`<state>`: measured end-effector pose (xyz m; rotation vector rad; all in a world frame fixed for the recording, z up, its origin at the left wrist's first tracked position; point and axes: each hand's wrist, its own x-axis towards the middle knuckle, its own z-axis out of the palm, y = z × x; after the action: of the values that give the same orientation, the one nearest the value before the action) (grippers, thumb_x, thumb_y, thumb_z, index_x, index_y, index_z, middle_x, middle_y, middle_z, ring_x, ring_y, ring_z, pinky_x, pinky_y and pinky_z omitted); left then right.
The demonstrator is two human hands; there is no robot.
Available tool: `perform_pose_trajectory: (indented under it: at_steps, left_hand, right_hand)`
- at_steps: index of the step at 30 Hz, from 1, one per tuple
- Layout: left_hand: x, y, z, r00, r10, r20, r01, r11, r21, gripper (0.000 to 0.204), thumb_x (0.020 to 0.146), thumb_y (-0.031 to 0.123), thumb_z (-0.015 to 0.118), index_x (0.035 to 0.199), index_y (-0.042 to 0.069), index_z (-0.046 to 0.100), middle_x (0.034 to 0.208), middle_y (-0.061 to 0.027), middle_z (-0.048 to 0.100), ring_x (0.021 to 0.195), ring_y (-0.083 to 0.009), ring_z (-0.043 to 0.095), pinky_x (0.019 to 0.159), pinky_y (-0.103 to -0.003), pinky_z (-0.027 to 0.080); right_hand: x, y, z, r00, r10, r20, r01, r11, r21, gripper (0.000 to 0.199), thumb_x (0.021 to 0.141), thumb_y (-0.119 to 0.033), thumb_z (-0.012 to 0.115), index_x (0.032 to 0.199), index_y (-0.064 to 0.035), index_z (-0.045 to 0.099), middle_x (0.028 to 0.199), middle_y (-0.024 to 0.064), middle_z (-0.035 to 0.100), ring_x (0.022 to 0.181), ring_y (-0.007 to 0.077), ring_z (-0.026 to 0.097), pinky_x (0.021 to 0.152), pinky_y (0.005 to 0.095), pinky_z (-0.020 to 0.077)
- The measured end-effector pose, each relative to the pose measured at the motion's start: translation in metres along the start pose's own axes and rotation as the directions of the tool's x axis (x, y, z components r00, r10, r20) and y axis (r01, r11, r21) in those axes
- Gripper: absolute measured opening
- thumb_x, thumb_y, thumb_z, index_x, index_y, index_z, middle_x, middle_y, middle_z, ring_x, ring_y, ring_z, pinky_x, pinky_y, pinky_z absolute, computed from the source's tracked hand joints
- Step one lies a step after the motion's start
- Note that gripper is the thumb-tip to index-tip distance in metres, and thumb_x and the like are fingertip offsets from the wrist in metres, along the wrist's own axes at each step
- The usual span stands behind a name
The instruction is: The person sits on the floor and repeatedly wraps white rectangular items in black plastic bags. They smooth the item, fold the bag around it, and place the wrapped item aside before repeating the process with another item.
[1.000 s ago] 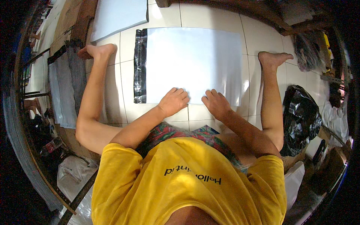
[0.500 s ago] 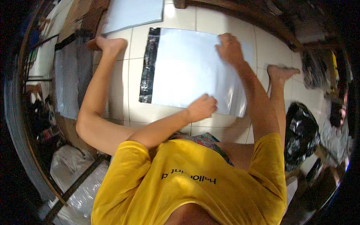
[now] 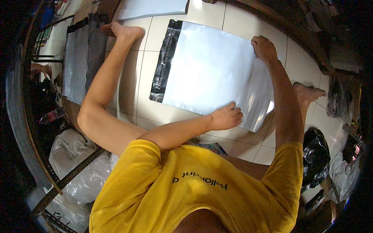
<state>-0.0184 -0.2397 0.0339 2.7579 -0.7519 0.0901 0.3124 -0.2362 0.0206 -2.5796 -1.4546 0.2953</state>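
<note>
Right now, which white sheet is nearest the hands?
The white sheet, black strip at left: left hand and right hand are at its edges. The top stack and far-left sheets lie farther off.

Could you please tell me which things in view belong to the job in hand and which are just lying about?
In hand:
- white plastic sheet with black strip
- left hand, at its near edge
- right hand, at its far edge

Apparently just lying about:
- white stack
- black plastic bag
- clear plastic bag
</note>
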Motion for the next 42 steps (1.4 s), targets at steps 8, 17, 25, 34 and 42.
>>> perform_pose_trajectory:
  at_steps: [8,17,25,34,42]
  left_hand:
    - [-0.093,-0.03,-0.042,0.991,-0.113,0.071,0.11,0.993,0.04,0.018,0.088,0.018,0.057,0.101,0.01,0.065,0.108,-0.0079,0.06,0.111,-0.0234,0.054,0.106,-0.048,0.039]
    - [-0.133,-0.062,-0.055,0.984,-0.102,0.148,0.087,0.99,0.107,0.022,0.088,0.018,0.057,0.104,0.009,0.069,0.11,-0.0043,0.061,0.113,-0.0203,0.054,0.1,-0.041,0.042]
    - [-0.136,-0.047,-0.049,0.949,-0.193,0.249,0.169,0.979,0.114,0.025,0.086,0.019,0.057,0.107,0.008,0.065,0.118,-0.0073,0.06,0.117,-0.0222,0.055,0.102,-0.041,0.043]
    - [-0.136,-0.049,-0.048,0.975,-0.201,0.096,0.197,0.979,0.056,0.014,0.084,0.014,0.058,0.09,0.006,0.067,0.092,-0.0079,0.063,0.095,-0.0244,0.061,0.086,-0.038,0.051]
    - [-0.154,-0.047,-0.062,0.958,-0.286,0.013,0.283,0.953,0.11,0.017,0.083,0.012,0.058,0.098,0.005,0.063,0.1,-0.0101,0.062,0.097,-0.0255,0.061,0.084,-0.037,0.053]
  right_hand:
    - [0.001,-0.049,-0.003,0.988,0.037,-0.151,-0.036,0.999,0.009,0.021,0.095,-0.021,0.061,0.105,-0.0038,0.067,0.101,0.0174,0.066,0.103,0.0359,0.062,0.092,0.0466,0.0508]
    - [0.022,-0.043,0.017,0.998,-0.042,-0.036,0.038,0.995,-0.095,0.018,0.093,-0.016,0.058,0.105,-0.0063,0.066,0.1,0.0181,0.065,0.095,0.0345,0.065,0.087,0.0473,0.0541]
    - [-0.063,-0.113,-0.013,0.961,-0.231,-0.151,0.218,0.971,-0.098,0.034,0.087,-0.022,0.068,0.112,-0.0013,0.061,0.107,0.0176,0.064,0.105,0.0349,0.062,0.091,0.0466,0.0518]
    - [-0.249,-0.205,0.025,0.944,-0.231,0.234,0.266,0.955,-0.13,0.033,0.077,-0.012,0.067,0.107,-0.003,0.057,0.099,0.0126,0.058,0.095,0.0278,0.06,0.077,0.0401,0.0543]
    - [-0.254,-0.2,0.03,0.952,-0.257,0.165,0.285,0.942,-0.178,0.029,0.081,-0.012,0.06,0.108,-0.0024,0.056,0.096,0.0096,0.057,0.091,0.0245,0.058,0.079,0.038,0.0509]
